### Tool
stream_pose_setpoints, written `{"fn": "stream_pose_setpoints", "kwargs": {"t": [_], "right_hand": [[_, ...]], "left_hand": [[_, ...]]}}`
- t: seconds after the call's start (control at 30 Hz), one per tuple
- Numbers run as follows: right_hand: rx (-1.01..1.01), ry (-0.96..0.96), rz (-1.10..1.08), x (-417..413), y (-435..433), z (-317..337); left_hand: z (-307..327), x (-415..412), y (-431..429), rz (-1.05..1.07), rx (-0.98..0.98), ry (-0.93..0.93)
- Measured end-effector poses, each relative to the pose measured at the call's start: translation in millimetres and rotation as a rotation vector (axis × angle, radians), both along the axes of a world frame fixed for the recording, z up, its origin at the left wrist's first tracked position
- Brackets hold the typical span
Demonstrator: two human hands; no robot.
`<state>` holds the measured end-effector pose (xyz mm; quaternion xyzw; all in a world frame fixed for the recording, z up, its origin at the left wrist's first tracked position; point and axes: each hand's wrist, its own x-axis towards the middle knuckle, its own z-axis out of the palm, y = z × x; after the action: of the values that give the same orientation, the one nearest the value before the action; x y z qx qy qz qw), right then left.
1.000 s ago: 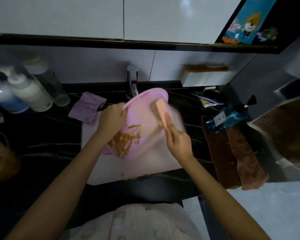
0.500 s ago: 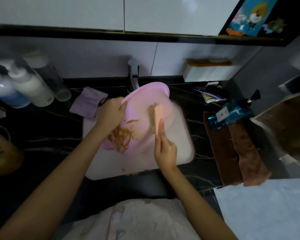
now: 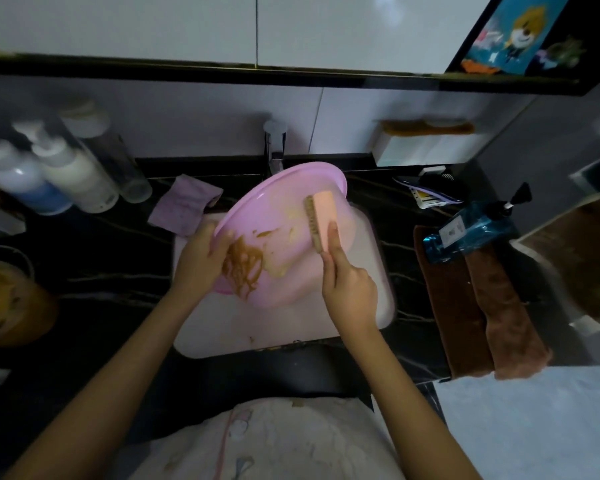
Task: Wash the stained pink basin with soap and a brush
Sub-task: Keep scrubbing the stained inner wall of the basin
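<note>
A pink basin stands tilted in the white sink, its inside facing me. Brown stains cover its lower left inside, with paler smears in the middle. My left hand grips the basin's left rim. My right hand holds a pink-backed scrub brush, index finger laid along its back. The bristles press against the right inner wall of the basin.
The tap stands behind the basin. A lilac cloth lies left of the sink beside pump bottles. A blue soap bottle lies on brown towels at the right. An orange tub sits far left.
My right hand has slid the brush across the basin's inner wall, from the upper right rim toward the centre and back to the right. My left hand keeps its hold.
</note>
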<state>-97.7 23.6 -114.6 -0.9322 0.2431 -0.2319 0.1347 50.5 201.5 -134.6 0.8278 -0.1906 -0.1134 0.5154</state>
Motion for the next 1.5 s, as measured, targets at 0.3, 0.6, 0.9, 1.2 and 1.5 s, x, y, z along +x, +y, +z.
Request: {"fn": "stream_pose_setpoints", "kwargs": {"t": [0.3,0.6,0.9,1.2,1.5], "right_hand": [[0.29,0.097,-0.04,9,-18,9],[0.422,0.231,0.138,23,-30,35],[0.346,0.356,0.23,24,-86,47],[0.254,0.362,0.249,4,-101,39],[0.272,0.38,0.411,-31,-92,27]], "left_hand": [[-24,-26,29,0.105,0.202,-0.056],[14,-4,-2,0.092,-0.026,-0.162],[13,-9,-16,-0.003,0.083,-0.26],[14,1,-26,-0.052,0.119,-0.302],[12,6,-19,-0.013,0.087,-0.263]]}}
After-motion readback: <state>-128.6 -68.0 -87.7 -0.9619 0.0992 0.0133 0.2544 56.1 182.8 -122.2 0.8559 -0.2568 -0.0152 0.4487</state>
